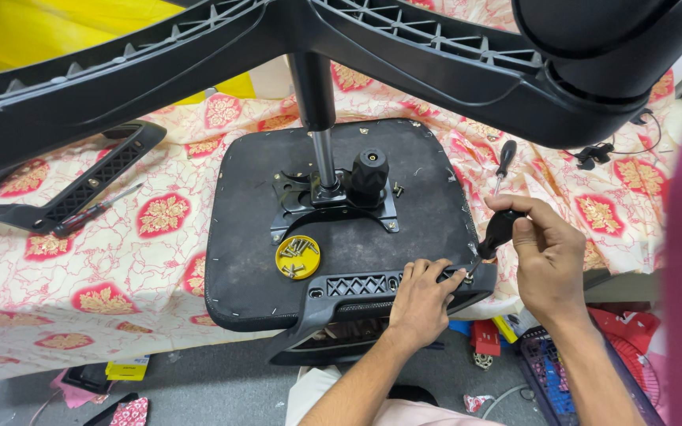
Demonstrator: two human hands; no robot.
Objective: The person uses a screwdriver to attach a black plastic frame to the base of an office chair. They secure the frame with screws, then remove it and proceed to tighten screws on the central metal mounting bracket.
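- The right hand (548,254) gripped a black-handled screwdriver (499,230), its tip at a screw on the armrest bracket (372,285)
- The left hand (422,296) lay curled on that bracket, fingers pinching beside the tip
- The bracket sat at the near edge of the upturned chair seat (254,237)
- A slipping tip could likely jab the left fingers, since they sat so close
- The yellow lid of screws (297,257) lay nearby, easily knocked
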